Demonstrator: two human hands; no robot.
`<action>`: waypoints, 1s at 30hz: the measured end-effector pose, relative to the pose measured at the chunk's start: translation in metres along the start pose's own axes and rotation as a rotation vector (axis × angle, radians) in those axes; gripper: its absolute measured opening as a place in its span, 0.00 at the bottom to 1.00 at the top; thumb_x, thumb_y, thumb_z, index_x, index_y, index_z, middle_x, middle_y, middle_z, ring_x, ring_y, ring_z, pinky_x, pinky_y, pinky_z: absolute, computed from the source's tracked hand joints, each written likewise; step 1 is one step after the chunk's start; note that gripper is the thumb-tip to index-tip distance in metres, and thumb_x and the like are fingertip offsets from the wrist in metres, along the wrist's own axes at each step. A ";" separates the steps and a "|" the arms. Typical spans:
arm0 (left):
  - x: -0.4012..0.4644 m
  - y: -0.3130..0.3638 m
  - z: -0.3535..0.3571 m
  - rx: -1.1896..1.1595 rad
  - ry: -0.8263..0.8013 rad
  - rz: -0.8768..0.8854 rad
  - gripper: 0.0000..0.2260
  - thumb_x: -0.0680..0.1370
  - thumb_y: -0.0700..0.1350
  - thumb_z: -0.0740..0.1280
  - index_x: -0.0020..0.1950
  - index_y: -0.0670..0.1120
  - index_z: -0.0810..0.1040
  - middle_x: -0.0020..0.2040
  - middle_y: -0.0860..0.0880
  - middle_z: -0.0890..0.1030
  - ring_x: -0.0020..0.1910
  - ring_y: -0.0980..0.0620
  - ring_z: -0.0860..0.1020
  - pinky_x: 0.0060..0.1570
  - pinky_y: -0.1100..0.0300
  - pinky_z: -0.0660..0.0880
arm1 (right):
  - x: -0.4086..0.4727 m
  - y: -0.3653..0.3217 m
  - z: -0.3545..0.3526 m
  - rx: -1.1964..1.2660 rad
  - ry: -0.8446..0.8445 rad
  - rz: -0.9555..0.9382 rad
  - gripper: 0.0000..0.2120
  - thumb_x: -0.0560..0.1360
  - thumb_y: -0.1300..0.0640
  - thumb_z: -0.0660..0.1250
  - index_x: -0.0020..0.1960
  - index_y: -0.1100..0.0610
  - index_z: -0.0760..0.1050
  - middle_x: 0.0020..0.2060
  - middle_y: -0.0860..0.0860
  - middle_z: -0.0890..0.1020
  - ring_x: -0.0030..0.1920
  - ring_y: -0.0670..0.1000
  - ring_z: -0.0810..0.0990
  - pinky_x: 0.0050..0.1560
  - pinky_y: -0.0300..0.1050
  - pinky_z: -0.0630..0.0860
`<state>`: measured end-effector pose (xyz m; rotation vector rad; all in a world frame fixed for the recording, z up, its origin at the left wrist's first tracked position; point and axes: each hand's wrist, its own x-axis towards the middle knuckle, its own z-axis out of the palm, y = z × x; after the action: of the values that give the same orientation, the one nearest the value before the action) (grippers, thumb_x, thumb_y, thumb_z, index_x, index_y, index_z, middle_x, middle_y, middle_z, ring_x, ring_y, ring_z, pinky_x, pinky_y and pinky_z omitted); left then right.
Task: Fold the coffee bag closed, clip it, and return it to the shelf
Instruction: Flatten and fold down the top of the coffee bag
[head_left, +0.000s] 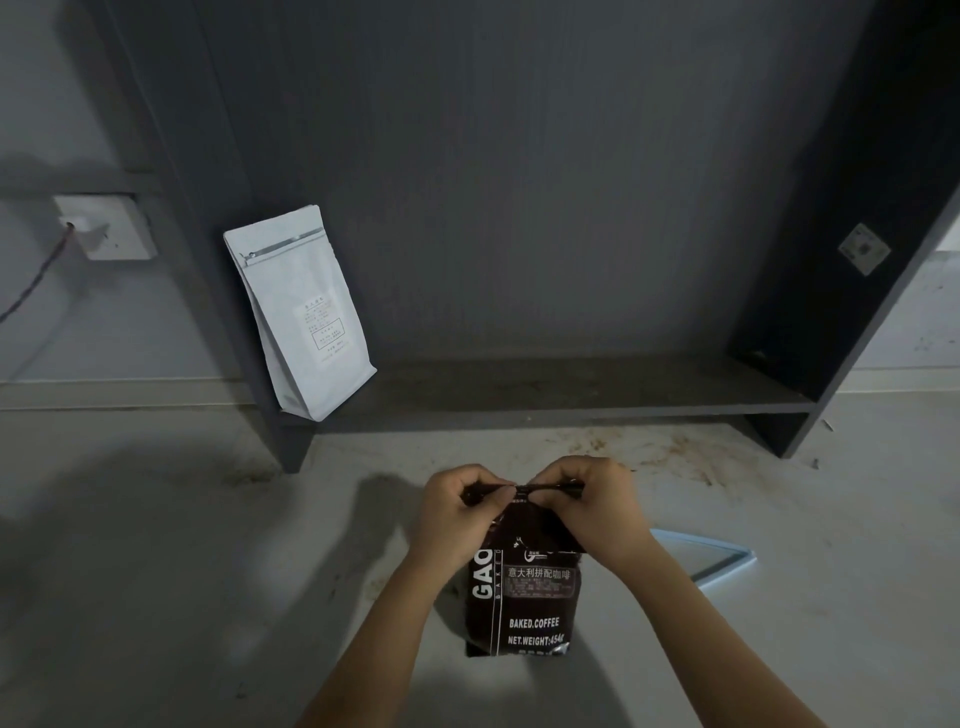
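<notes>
Where the head view reaches lower centre, a black foil coffee bag with white lettering (524, 597) stands upright on the pale, stained floor (182, 545). The left hand (457, 512) and right hand (587, 506), fingers curled tight, both pinch the bag's folded top edge from either side. At lower right, just beside the bag, lies a light-blue flat clip-like piece (722, 558). Behind, a dark grey shelf unit (571, 387) holds a white zip-top pouch (301, 312) at centre left.

White pouch (306, 317) on dark shelf (571, 387)
</notes>
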<state>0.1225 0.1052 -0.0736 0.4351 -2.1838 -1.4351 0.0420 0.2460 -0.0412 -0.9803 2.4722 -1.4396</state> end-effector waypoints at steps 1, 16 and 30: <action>0.000 0.000 0.001 0.028 0.022 0.014 0.14 0.69 0.42 0.73 0.31 0.61 0.79 0.29 0.64 0.81 0.30 0.63 0.78 0.34 0.66 0.74 | -0.001 -0.001 0.001 -0.003 0.002 -0.011 0.13 0.65 0.63 0.73 0.31 0.46 0.78 0.30 0.41 0.82 0.36 0.37 0.79 0.36 0.26 0.73; -0.004 -0.003 -0.008 0.082 -0.041 0.071 0.19 0.76 0.39 0.64 0.31 0.59 0.78 0.29 0.64 0.80 0.29 0.65 0.77 0.31 0.73 0.69 | 0.001 -0.001 0.018 -0.187 0.158 -0.246 0.09 0.66 0.66 0.71 0.34 0.53 0.79 0.30 0.44 0.81 0.40 0.49 0.74 0.47 0.52 0.71; -0.007 -0.005 -0.008 0.099 -0.016 0.140 0.14 0.76 0.40 0.65 0.38 0.58 0.82 0.32 0.67 0.82 0.36 0.61 0.81 0.38 0.69 0.75 | -0.006 0.015 -0.004 -0.081 0.182 -0.146 0.15 0.65 0.65 0.73 0.29 0.47 0.75 0.29 0.41 0.77 0.40 0.42 0.74 0.40 0.33 0.68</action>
<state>0.1326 0.1006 -0.0773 0.2988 -2.2570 -1.2641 0.0378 0.2573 -0.0522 -1.1132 2.6558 -1.5461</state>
